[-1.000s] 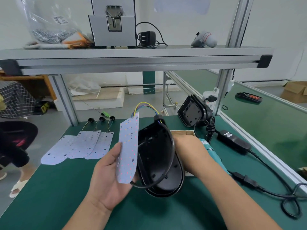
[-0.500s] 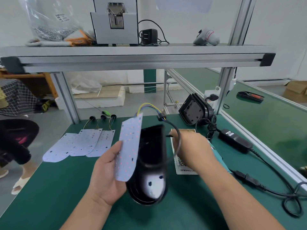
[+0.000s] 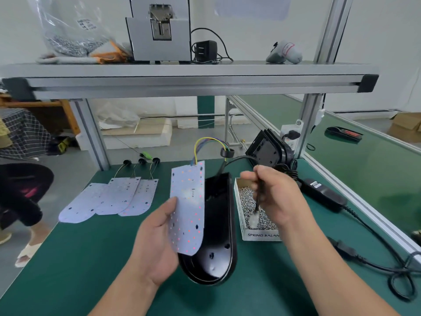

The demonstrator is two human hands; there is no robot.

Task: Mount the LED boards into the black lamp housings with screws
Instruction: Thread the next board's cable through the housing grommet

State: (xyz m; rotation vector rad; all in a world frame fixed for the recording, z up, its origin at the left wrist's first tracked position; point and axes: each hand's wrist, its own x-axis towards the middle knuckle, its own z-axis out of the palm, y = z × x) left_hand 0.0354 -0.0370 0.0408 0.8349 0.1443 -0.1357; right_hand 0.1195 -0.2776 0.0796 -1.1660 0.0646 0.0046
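My left hand (image 3: 155, 242) holds a white LED board (image 3: 188, 208) upright, thumb on its face, together with a black lamp housing (image 3: 218, 236) standing on edge just right of the board. Coloured wires (image 3: 205, 142) arc from the board's top to a black grommet (image 3: 227, 153). My right hand (image 3: 275, 197) is lifted off the housing and pinches a black cable with a white connector (image 3: 253, 221) hanging over a white box of screws (image 3: 250, 201). Three more LED boards (image 3: 109, 199) lie flat at the left.
A stack of black housings (image 3: 268, 149) leans against the frame post at the back right. A black power adapter (image 3: 323, 195) and its cable (image 3: 387, 254) run along the right edge. An overhead shelf (image 3: 182, 80) carries a bag of screws and a grey box. A person crouches at the far left.
My right hand let go of the housing and now lifts the black cable with its connector above the screw box, which it had covered. The housing turned more edge-on beside the board.
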